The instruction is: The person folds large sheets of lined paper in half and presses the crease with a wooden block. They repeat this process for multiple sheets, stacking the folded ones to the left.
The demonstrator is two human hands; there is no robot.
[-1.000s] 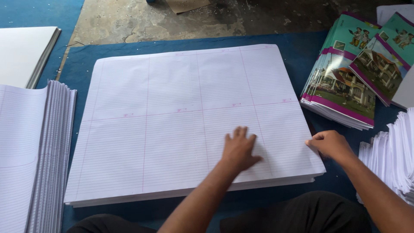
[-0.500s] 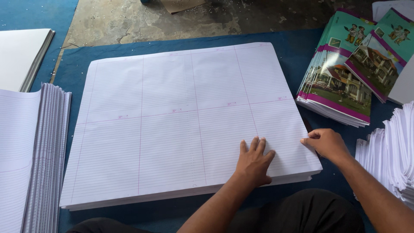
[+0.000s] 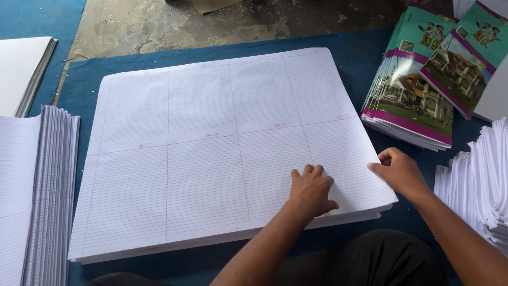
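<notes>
A thick stack (image 3: 211,153) of large white ruled sheets lies flat on a blue mat (image 3: 344,50), filling the middle of the view. Fine grey lines run across the top sheet, and pink lines divide it into a grid of panels, four across and two deep; small pink marks sit along the middle line. The stack's near edge shows many sheet edges, slightly stepped at the near right corner. The left hand (image 3: 310,191) rests palm down on the top sheet near that corner, fingers together and bent, pressing the paper and gripping nothing. The right hand (image 3: 399,170) is at the stack's right edge, fingers curled with the thumb against the edge of the sheets; whether it pinches a sheet cannot be told. To the right, just beyond that hand, a fanned pile of folded white paper (image 3: 479,185) stands close, leaving only a narrow strip of mat. At the upper right, a pile of colourful covers (image 3: 413,95) lies near the stack's far right corner, apart from it. On the left another ruled pile (image 3: 37,190) sits just beside the stack's left edge. Beyond the far edge a band of mat gives way to bare concrete (image 3: 159,24).
</notes>
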